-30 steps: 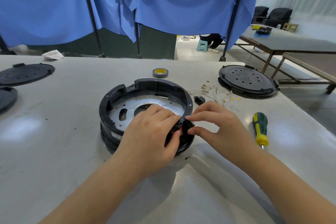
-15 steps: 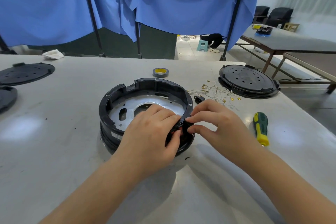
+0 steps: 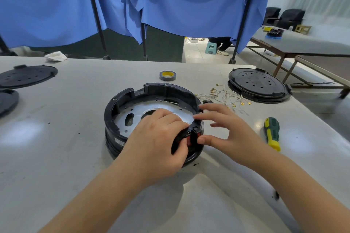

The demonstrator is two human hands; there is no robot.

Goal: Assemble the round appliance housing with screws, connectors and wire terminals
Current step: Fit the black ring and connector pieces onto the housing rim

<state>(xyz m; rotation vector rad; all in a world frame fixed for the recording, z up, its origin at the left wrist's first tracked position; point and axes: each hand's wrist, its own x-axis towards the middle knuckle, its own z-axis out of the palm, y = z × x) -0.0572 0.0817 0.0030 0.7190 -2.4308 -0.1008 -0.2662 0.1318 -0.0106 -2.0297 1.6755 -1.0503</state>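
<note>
The round black housing [image 3: 121, 104] with a silver metal plate inside stands in the middle of the table. At its near right rim sits a black connector with red parts [image 3: 190, 136]. My left hand [image 3: 157, 138] lies over the near rim, its fingers curled round the connector. My right hand [image 3: 225, 128] is beside the rim with its fingers spread; the thumb tip touches the connector's right side and a fingertip rests on the rim. Thin wires with brass terminals [image 3: 225, 98] lie just behind my right hand, next to a small black part [image 3: 207, 101].
A green and yellow screwdriver [image 3: 272, 133] lies to the right. A black round cover [image 3: 258, 85] sits at the back right, two more covers [image 3: 26, 75] at the far left. A tape roll [image 3: 167, 75] is behind the housing. Blue curtains hang beyond the table.
My right hand has let go of its pinch at the connector and its fingers have spread out. My left hand has stayed on the connector.
</note>
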